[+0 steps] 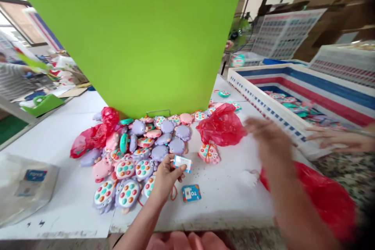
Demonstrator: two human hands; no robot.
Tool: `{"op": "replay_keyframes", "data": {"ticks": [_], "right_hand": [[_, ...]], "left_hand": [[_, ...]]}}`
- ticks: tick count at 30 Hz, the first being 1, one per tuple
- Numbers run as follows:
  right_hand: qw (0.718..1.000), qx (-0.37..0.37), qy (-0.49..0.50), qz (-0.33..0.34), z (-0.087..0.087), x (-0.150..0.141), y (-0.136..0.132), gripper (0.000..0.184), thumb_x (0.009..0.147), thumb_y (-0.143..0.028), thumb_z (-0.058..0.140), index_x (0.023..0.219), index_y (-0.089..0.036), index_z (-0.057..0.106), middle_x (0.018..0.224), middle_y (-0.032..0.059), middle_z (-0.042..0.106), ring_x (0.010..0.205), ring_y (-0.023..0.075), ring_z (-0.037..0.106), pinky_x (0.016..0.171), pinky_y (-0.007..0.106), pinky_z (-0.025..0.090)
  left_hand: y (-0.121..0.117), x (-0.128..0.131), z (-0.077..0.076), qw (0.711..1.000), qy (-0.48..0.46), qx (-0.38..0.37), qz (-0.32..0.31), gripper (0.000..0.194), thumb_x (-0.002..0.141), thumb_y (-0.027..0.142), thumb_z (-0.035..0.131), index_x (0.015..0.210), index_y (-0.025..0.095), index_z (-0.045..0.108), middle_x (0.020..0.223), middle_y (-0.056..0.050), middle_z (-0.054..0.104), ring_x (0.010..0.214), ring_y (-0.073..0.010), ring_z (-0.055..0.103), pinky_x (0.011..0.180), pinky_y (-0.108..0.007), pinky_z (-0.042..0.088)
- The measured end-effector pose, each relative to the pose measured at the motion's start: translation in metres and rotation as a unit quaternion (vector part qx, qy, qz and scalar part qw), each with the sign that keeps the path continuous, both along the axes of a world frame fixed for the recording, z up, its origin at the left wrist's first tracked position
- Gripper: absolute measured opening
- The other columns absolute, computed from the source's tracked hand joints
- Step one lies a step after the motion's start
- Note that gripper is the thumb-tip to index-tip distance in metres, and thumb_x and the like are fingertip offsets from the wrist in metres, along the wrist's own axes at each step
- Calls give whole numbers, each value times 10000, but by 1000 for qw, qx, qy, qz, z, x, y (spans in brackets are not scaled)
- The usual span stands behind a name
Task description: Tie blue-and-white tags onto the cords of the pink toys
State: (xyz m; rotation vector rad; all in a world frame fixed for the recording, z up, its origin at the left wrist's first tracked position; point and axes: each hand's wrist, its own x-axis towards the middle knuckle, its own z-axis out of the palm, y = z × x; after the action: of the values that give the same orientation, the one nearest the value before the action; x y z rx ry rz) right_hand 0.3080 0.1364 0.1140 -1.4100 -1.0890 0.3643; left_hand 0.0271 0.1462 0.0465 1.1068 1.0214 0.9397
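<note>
My left hand [167,174] pinches a small printed card [183,163] between thumb and fingers, above the table. A loop of orange cord [174,193] hangs below that hand. Another blue card [191,193] lies flat just in front of it. Several purple and pink animal-shaped toys with coloured buttons are heaped beside and beyond the hand, one purple toy [128,193] among them. A pink toy [209,152] with orange cord across it lies apart. My right hand [268,136] is raised at the right, smeared by motion; its fingers and anything in them cannot be made out.
A tall green panel [140,47] stands behind the toys. Red plastic bags [221,125] lie around the table, and a clear bag [26,187] sits at left. Another person's hand [336,138] is beside a striped crate [295,119] holding toys.
</note>
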Motion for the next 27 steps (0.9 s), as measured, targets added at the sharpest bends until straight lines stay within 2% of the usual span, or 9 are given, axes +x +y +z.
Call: {"op": "replay_keyframes", "data": {"ticks": [3,5,8,11,13,16,19,22,27], "right_hand": [[968,-80,53,231,-38,-91,-11,259,818,-366,570,1027,-238,653,1042,73,673,960,229,624,843,397,499],[950,-86,87,288,-55,-136,-14,296,834,-354,551,1097,-241,626,1048,67,673,964,217,623,845,378,501],[948,-66,94,298,-65,-170,-13,214,841,-347,540,976,-236,662,969,57,684,924,208,623,833,355,494],[943,-75,177,270,-72,-178,-7,188,832,-372,547,862,-218,650,856,41,676,817,190,623,759,323,501],[917,-94,282,267,-77,-179,-3,188,812,-388,568,850,-213,624,807,23,658,738,174,612,681,299,503],[858,-105,412,289,-82,-177,-2,162,749,-364,628,803,-213,599,765,6,635,704,163,597,666,292,498],[822,-119,466,305,-86,-172,-6,147,699,-315,674,769,-214,594,679,-19,583,644,140,568,625,263,483],[809,-139,476,315,-89,-168,-10,154,717,-323,673,748,-213,570,600,-48,503,557,112,517,545,231,446],[815,-140,459,324,-90,-160,-14,154,730,-311,677,745,-203,568,717,-22,595,682,128,581,680,260,467]], "left_hand": [[-9,0,0,1000,13,3,-7,514,649,390,725,1032,146,483,588,52,573,446,-83,529,415,-181,435],[-15,-3,0,999,39,9,0,543,651,379,721,1075,153,470,561,69,548,439,-92,541,408,-181,436],[-22,-12,-4,997,65,15,24,533,649,356,723,1075,158,470,516,90,506,420,-94,533,400,-173,418],[-27,-23,-9,998,52,21,11,551,667,306,711,1135,148,467,557,67,547,447,-90,533,438,-180,423],[-30,-30,-10,997,66,45,-4,532,710,248,668,1193,150,469,610,42,585,513,-101,562,501,-196,446],[-36,-39,-8,974,186,126,-10,432,765,138,577,1190,193,525,762,-2,655,698,-132,618,646,-227,477],[-42,-42,-5,930,300,207,-42,401,800,109,542,1182,233,545,885,-11,681,816,-150,629,742,-246,476],[-45,-41,-4,891,349,275,-87,369,848,148,521,1209,224,529,903,-31,675,808,-157,622,738,-258,475],[-45,-39,0,829,354,393,-182,356,882,78,418,1127,257,604,949,-31,655,889,-149,571,795,-255,449]]}}
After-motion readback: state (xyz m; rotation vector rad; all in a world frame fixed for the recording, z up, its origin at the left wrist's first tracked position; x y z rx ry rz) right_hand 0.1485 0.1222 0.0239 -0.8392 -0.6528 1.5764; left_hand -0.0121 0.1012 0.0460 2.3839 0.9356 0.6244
